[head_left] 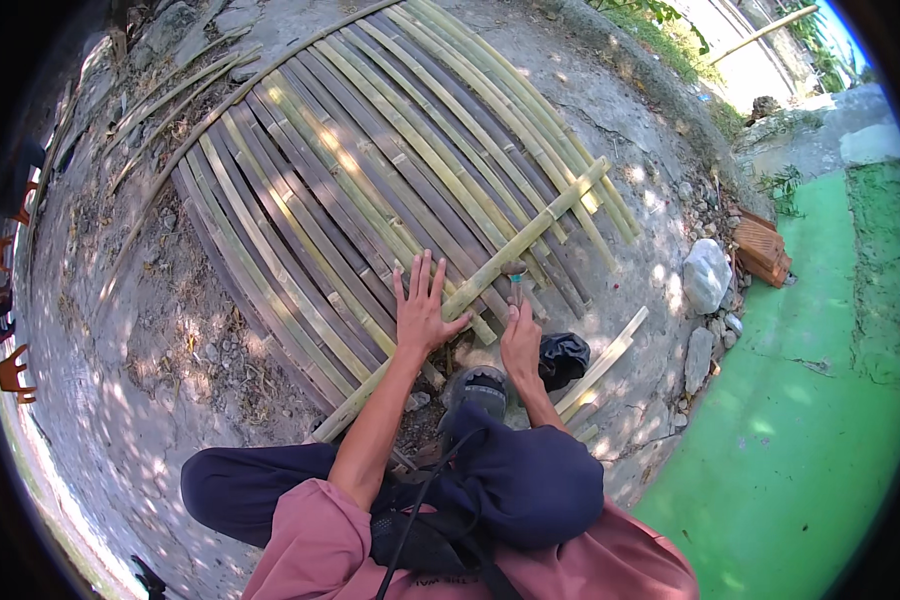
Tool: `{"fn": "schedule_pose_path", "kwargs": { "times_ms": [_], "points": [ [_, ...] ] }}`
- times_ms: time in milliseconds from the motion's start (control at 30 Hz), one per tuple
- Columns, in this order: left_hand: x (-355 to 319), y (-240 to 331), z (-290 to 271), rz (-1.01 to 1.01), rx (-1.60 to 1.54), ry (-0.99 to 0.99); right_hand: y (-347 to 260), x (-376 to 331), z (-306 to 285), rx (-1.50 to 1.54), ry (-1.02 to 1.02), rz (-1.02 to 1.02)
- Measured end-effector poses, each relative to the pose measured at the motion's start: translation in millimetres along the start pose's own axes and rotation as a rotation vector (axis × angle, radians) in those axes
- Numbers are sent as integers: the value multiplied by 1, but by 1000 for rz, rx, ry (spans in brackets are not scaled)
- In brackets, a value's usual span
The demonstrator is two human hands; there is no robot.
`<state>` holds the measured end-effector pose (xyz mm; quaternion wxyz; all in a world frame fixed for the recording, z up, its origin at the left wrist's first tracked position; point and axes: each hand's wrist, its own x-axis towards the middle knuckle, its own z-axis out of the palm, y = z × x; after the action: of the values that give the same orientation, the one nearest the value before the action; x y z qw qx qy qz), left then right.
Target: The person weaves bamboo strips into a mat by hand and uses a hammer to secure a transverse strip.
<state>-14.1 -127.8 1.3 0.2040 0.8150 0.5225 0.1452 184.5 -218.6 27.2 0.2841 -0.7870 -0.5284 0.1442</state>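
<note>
"Gripping anything, those hands?"

"Right hand (520, 345), yes: curled tight round the handle of a hammer (516, 290). Left hand (423, 315): palm down, fingers (425, 274) spread wide, nothing clasped."

"How far along is the work?"

"Part-way, I'd say. Slats (345, 160) are laid side by side in a broad panel, and a cross pole (530, 233) lies on a slant over their near ends."

"What's left?"

"Fixing, probably. Can't make out nails or ties from here, so can't tell how many joints are secured. Near ends stick out unevenly past the pole, too."

"Where's the pole against the fingers?"

"Right by the left thumb. The other left fingers reach past it, over the slats. Hammer head is at the pole's near side; touching or not, can't tell."

"Farther out?"

"Darker, thinner pole (232, 98) along the slats' far ends. Pale split lengths (602, 358) on the ground off the right hand, beside a black bag (563, 360). Not in the panel."
</note>
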Motion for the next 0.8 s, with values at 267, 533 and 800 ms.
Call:
{"fn": "schedule_pose_path", "kwargs": {
  "times_ms": [267, 533, 800],
  "points": [
    [0, -6, -7, -32, 36, -12, -70, 20, -60, 756, 364, 153],
    [0, -13, -4, -30, 17, 22, -45, 11, -17, 238, 25, 139],
    [2, 2, 0, -17, 2, 1, -16, -1, -4, 34, 91, -81]
  ]
}}
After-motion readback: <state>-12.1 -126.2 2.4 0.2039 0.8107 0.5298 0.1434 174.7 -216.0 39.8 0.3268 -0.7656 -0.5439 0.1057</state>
